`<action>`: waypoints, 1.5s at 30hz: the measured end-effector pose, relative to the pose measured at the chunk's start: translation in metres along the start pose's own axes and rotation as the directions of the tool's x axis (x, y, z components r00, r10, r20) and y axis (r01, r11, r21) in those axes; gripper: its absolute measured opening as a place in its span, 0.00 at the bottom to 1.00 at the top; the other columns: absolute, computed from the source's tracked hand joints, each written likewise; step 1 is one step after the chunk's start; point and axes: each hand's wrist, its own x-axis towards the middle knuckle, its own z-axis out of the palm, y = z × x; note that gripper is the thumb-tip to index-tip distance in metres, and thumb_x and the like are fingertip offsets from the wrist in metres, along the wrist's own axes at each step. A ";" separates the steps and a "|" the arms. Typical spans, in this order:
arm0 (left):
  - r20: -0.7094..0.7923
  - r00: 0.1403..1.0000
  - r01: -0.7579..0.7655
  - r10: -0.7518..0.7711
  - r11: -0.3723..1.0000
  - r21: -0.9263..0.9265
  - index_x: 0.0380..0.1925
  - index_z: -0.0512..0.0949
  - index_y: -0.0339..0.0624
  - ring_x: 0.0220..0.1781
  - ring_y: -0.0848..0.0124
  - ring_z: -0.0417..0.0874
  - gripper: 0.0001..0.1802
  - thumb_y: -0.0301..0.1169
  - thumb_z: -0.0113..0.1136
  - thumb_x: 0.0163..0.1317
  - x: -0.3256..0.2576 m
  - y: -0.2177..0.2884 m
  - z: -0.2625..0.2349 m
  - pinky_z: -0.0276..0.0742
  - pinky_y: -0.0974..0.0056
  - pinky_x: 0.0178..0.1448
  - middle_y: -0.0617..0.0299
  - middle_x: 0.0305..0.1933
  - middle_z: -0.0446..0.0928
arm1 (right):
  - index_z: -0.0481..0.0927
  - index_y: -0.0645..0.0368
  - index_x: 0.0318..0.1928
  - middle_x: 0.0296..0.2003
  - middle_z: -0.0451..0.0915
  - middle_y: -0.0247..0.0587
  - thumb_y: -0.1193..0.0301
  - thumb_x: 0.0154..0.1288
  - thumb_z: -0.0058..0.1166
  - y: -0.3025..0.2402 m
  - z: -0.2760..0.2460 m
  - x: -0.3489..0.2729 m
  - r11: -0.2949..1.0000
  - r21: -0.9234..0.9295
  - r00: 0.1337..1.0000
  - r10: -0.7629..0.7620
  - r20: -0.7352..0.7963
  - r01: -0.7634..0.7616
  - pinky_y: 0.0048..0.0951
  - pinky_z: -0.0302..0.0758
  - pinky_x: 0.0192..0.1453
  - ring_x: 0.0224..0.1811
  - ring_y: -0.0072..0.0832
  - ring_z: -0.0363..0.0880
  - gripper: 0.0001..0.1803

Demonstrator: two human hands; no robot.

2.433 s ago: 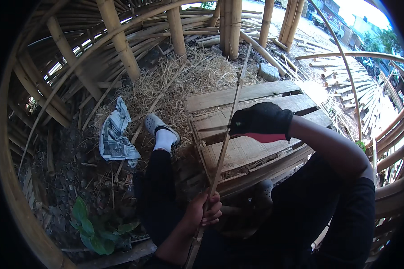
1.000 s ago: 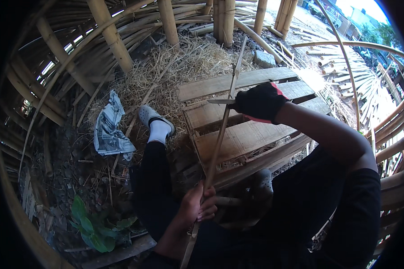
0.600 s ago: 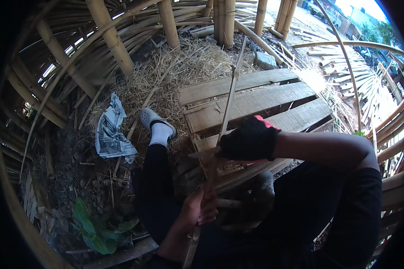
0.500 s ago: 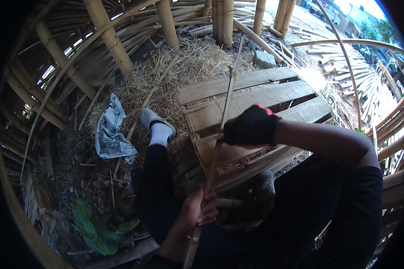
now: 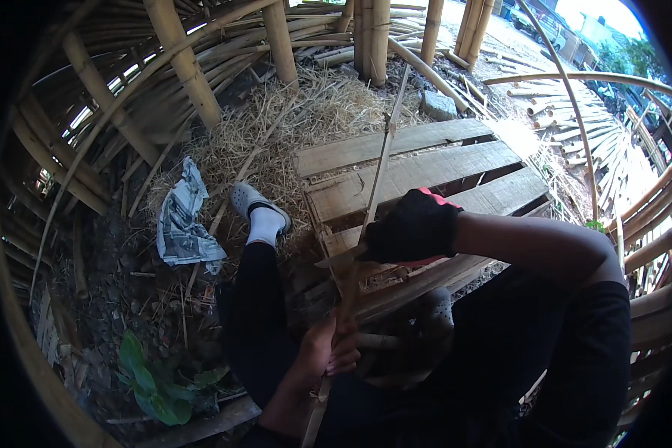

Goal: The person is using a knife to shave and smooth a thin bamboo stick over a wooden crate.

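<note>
Newspaper with illegible print, left hand closed round bamboo strip, gloved right hand gripping knife

The bamboo strip looks smooth and woody, the knife blade dull metal, the glove matt cloth, the pallet rough bare wood, the crumpled sheet matt paper, the clog matt plastic.
</note>
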 end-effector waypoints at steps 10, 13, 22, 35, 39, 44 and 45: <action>-0.014 1.000 0.019 -0.019 1.000 0.001 0.29 0.61 0.52 0.08 0.80 0.51 0.23 0.56 0.33 0.74 0.001 0.001 0.004 0.48 0.73 0.11 0.72 0.12 0.52 | 0.83 0.43 0.42 0.31 0.84 0.39 0.47 0.72 0.39 0.019 -0.006 0.006 0.992 -0.095 0.989 0.097 0.113 -0.086 0.40 0.81 0.36 0.33 0.41 0.85 0.22; -0.016 1.000 -0.017 0.018 0.998 0.061 0.29 0.61 0.51 0.08 0.80 0.51 0.23 0.55 0.33 0.75 0.001 0.005 0.011 0.48 0.73 0.12 0.72 0.12 0.53 | 0.83 0.43 0.41 0.31 0.84 0.37 0.46 0.72 0.38 0.069 -0.024 0.004 0.947 -0.249 0.974 0.222 0.055 -0.202 0.40 0.81 0.35 0.35 0.39 0.85 0.22; -0.012 1.000 -0.005 0.006 0.999 0.038 0.29 0.60 0.51 0.08 0.80 0.51 0.23 0.55 0.32 0.75 -0.002 0.004 0.011 0.48 0.75 0.12 0.72 0.13 0.52 | 0.83 0.43 0.43 0.35 0.84 0.40 0.45 0.72 0.39 0.066 -0.014 0.005 0.985 -0.138 0.981 0.121 0.151 -0.101 0.41 0.80 0.41 0.38 0.41 0.84 0.23; 0.015 1.000 -0.014 0.014 0.999 0.052 0.29 0.60 0.51 0.08 0.80 0.52 0.22 0.54 0.32 0.75 0.001 0.004 0.012 0.49 0.75 0.11 0.72 0.13 0.53 | 0.83 0.45 0.43 0.36 0.84 0.38 0.46 0.72 0.38 0.121 -0.022 0.001 0.930 -0.238 0.945 0.312 0.102 -0.281 0.40 0.79 0.43 0.40 0.39 0.84 0.23; -0.034 0.999 -0.024 0.025 0.999 0.038 0.30 0.60 0.51 0.08 0.81 0.52 0.22 0.52 0.31 0.76 -0.002 0.004 0.008 0.49 0.75 0.11 0.71 0.13 0.53 | 0.83 0.43 0.43 0.39 0.84 0.37 0.44 0.72 0.36 0.046 -0.019 0.018 0.985 -0.100 0.969 0.161 0.189 -0.144 0.40 0.78 0.49 0.42 0.39 0.83 0.24; -0.015 1.000 -0.015 0.015 1.000 0.023 0.30 0.60 0.50 0.08 0.81 0.51 0.22 0.52 0.30 0.76 -0.001 0.002 0.016 0.49 0.75 0.11 0.71 0.13 0.53 | 0.83 0.43 0.43 0.35 0.84 0.37 0.44 0.71 0.38 0.147 -0.013 -0.011 0.934 -0.285 0.975 0.222 -0.015 -0.217 0.40 0.80 0.41 0.38 0.39 0.85 0.24; -0.015 1.000 -0.022 0.022 0.999 0.047 0.29 0.60 0.50 0.08 0.81 0.51 0.22 0.53 0.31 0.76 0.000 0.002 0.014 0.49 0.75 0.12 0.71 0.13 0.53 | 0.83 0.43 0.43 0.35 0.84 0.37 0.44 0.71 0.38 0.139 -0.008 -0.007 0.936 -0.282 0.977 0.214 -0.014 -0.209 0.40 0.80 0.41 0.38 0.39 0.85 0.24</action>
